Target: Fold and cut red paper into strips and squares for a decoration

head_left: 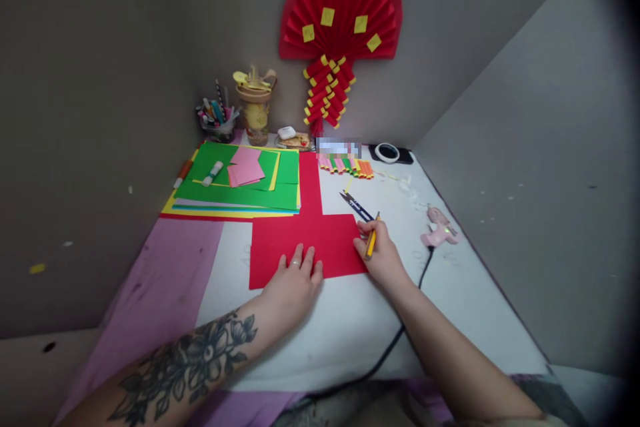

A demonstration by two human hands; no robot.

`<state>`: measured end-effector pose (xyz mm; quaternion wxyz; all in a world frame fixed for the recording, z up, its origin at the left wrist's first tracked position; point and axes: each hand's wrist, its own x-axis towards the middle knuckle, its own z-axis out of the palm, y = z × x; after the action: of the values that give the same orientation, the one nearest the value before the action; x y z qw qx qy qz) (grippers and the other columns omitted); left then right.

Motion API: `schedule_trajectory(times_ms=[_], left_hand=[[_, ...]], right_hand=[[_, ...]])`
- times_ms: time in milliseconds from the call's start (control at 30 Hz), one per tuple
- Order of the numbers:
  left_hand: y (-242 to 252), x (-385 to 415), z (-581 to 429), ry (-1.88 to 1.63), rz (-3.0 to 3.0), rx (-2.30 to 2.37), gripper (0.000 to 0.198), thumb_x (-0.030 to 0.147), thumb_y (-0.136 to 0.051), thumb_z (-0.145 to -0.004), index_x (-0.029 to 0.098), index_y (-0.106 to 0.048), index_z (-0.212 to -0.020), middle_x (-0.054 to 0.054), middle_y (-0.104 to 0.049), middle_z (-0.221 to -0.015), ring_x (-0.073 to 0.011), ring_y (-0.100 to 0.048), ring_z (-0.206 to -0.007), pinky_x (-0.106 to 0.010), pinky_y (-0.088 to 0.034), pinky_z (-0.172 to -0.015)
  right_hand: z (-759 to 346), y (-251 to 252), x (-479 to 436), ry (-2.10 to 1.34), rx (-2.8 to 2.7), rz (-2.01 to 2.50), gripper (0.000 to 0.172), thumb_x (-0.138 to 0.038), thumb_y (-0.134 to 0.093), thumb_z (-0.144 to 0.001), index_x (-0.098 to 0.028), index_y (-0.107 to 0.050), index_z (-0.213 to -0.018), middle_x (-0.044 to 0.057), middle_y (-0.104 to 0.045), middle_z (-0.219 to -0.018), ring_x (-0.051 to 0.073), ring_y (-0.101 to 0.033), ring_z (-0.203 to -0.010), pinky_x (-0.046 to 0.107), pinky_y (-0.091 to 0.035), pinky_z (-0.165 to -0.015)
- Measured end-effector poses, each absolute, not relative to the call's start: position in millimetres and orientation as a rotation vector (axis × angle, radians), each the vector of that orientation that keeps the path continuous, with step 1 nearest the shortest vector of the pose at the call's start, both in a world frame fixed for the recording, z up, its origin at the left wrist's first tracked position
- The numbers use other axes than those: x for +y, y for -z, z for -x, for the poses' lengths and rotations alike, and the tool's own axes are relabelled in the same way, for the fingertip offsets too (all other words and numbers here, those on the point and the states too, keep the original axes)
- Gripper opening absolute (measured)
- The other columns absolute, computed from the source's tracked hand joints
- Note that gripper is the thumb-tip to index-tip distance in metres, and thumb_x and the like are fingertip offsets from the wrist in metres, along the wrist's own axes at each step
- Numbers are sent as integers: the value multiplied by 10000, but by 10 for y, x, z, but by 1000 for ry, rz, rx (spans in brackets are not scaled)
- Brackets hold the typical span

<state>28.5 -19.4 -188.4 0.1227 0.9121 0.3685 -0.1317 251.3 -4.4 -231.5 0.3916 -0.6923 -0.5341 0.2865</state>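
A red paper sheet [305, 240] lies flat on the white table top [340, 327]. My left hand [295, 280] rests flat on its near edge, fingers stretched out and pressing it down. At the sheet's right edge my right hand [381, 255] is closed round a yellow pencil [371, 240], its tip pointing at the paper. Just beyond that hand lies a pair of dark scissors [356, 205].
A stack of green, yellow and pink paper [240, 183] with a glue stick [213, 173] lies at the back left. Small paper rolls [347, 165], a tape roll [387, 152], a pen cup [217, 121] and a pink glue gun [439, 228] with its black cord [390, 347] surround the work area. A red paper fan [340, 20] hangs on the wall.
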Motion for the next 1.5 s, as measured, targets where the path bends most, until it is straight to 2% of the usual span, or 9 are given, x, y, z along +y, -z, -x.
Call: schedule_trajectory(times_ms=[200,367,500,867,967,1067,1200,1333,1500], left_hand=[[1854,-184,-290,413,-2666,1078,504,102,-344,-892,132,-382,-1395,-204,-292,-1486,-392,-267,-1358,-572,-401,-980],[1874,-189,-287,415,-2672,1080,506,103,-347,-891,134,-382,-1394,-202,-282,-1490,-393,-270,-1356,-575,-401,-979],[1911,-195,-270,363,-2689,1067,491,116,-332,-900,123,-388,-1388,-213,-293,-1483,-399,-279,-1351,-579,-408,-970],[1836,-283,-224,432,-2673,1146,489,73,-361,-878,138,-423,-1358,-238,-337,-1451,-410,-327,-1323,-575,-482,-875],[1827,-283,-217,432,-2665,1146,493,70,-378,-874,144,-421,-1359,-241,-339,-1447,-404,-334,-1321,-574,-486,-871],[1804,-280,-220,448,-2643,1134,495,60,-375,-871,143,-423,-1357,-239,-337,-1448,-401,-330,-1323,-573,-483,-875],[1762,-244,-209,467,-2650,1103,500,52,-353,-869,139,-422,-1357,-235,-338,-1446,-400,-342,-1311,-553,-494,-859],[1732,-148,-140,413,-2688,1033,478,87,-373,-866,182,-463,-1326,-195,-425,-1391,-370,-452,-1205,-487,-526,-769],[1784,-76,-31,321,-2678,1020,494,126,-422,-851,286,-464,-1317,-133,-454,-1355,-349,-424,-1199,-567,-438,-852]], right_hand=[[-2542,2390,-11,-836,-1011,1479,360,-294,-659,-684,-248,-382,-908,90,-579,-1184,174,-623,-920,379,-484,-843],[-2527,2311,-47,-810,-1067,1524,348,-282,-657,-662,-245,-368,-852,19,-610,-892,169,-614,-763,291,-492,-672],[-2493,2186,-74,-696,-1262,1769,269,-292,-606,-677,-242,-375,-805,-51,-509,-673,125,-482,-513,240,-392,-497],[-2382,2223,-16,-656,-1465,1849,200,-264,-548,-696,-249,-376,-798,-84,-420,-548,129,-441,-456,235,-338,-461],[-2414,2262,-5,-647,-1455,1858,197,-264,-559,-698,-249,-397,-808,-51,-540,-635,157,-545,-544,256,-409,-513],[-2505,2295,-5,-597,-1395,1793,204,-252,-558,-709,-244,-408,-847,35,-654,-951,202,-642,-844,324,-490,-712],[-2653,2257,-29,-752,-1551,1633,243,-265,-598,-728,-243,-379,-832,76,-654,-1079,223,-620,-1019,397,-476,-852],[-2774,2156,-44,-921,-1945,1435,326,-238,-692,-677,-237,-400,-824,115,-549,-1291,243,-458,-1253,449,-375,-995],[-2882,2103,-52,-1005,-2029,1442,358,-216,-724,-640,-230,-437,-852,128,-541,-1292,271,-480,-1217,487,-379,-978]])
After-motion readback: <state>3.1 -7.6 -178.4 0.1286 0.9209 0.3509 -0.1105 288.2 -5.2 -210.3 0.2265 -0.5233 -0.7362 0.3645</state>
